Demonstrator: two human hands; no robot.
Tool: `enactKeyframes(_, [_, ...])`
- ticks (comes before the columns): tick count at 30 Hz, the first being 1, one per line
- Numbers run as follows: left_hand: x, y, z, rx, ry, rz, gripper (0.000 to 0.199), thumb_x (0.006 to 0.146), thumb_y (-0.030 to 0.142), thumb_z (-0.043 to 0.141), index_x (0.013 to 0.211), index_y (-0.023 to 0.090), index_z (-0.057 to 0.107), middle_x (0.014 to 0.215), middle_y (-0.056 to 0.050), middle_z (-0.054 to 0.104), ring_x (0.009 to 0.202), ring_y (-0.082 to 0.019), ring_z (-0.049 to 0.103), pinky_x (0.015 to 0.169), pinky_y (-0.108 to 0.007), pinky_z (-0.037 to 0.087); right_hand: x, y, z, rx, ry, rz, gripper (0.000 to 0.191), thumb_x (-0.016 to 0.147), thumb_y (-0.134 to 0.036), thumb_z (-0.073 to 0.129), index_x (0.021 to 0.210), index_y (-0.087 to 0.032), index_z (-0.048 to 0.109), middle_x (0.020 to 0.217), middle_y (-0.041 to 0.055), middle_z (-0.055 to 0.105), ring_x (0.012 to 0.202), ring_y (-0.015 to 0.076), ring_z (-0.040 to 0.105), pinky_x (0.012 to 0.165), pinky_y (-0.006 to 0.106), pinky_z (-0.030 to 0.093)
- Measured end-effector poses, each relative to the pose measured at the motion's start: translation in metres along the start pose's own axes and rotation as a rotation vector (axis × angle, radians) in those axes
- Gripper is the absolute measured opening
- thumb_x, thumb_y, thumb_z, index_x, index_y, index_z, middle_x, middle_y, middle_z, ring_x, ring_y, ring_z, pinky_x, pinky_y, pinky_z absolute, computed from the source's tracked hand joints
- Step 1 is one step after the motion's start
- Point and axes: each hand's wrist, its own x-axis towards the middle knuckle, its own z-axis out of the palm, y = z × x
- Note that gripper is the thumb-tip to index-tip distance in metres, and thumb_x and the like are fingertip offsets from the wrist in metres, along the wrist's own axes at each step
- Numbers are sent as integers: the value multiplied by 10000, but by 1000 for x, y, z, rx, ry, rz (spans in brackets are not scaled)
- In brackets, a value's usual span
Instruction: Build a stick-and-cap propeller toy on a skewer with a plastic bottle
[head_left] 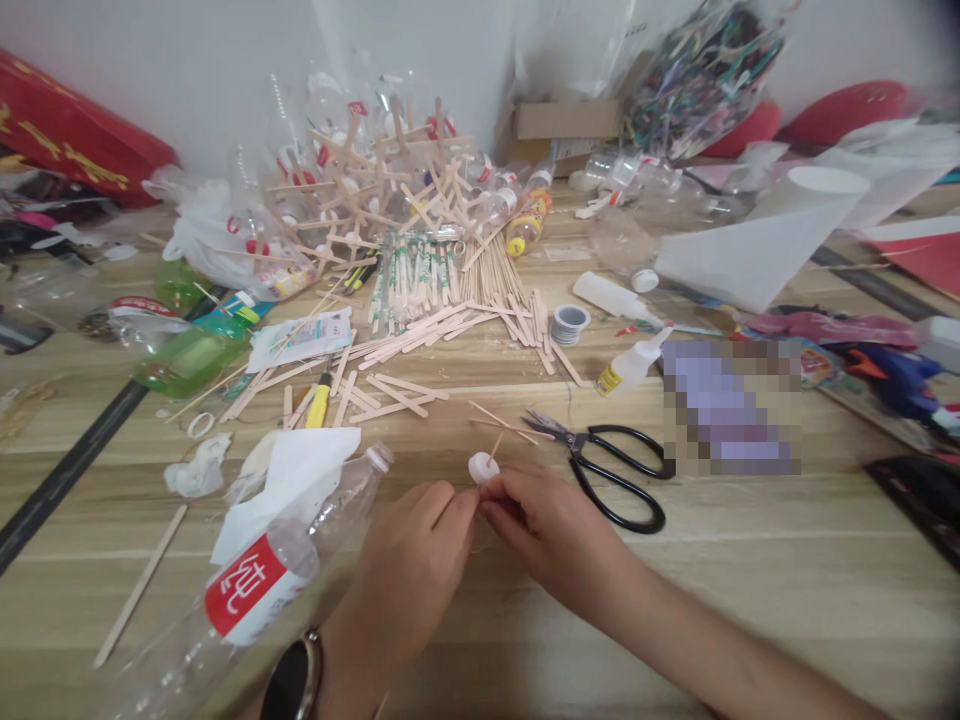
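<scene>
Over the middle of the table my two hands meet at the fingertips. Between them is a white bottle cap (481, 469) with a thin wooden stick (496, 447) poking up from it. The fingers of my right hand (551, 525) are closed on the cap's near edge. My left hand (420, 545) is closed in a pinch against the right fingertips; what it grips is hidden. Just beyond the right hand lie black-handled scissors (592, 450), opened slightly. A clear plastic bottle (300, 545) with a red and white label lies left of my left hand.
Loose craft sticks (390, 395) and a bundle of skewers (491, 270) lie farther back, before piled bottles with sticks attached. A yellow cutter (319, 400), glue bottle (630, 365) and wire spool (570, 324) stand or lie nearby. White paper (300, 470) lies behind the clear bottle.
</scene>
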Motion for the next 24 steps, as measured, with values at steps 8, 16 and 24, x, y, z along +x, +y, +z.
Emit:
enactKeyframes(8, [4,-4,4,-38,-18,-70,256,834,75,477,656,165,637,612,-20,604,562,-162,577,526,-266,401,0,2,3,2,11,-46,153,824,-54,570,758,-179,628,709,3,635,693,154,591,642,259,391])
enactKeyframes(16, [12,-5,0,-410,-194,-341,203,716,33,498,718,174,644,630,23,605,576,-118,557,548,-208,391,-2,6,3,-170,96,-88,138,789,-62,568,769,-184,628,699,9,638,684,166,597,649,273,381])
enactKeyframes(24, [14,-8,3,-696,-298,-548,121,730,165,500,729,179,620,592,42,556,562,-120,503,537,-213,368,-3,2,4,-180,121,-78,129,742,-63,600,718,-190,605,645,-10,608,603,144,559,590,254,352])
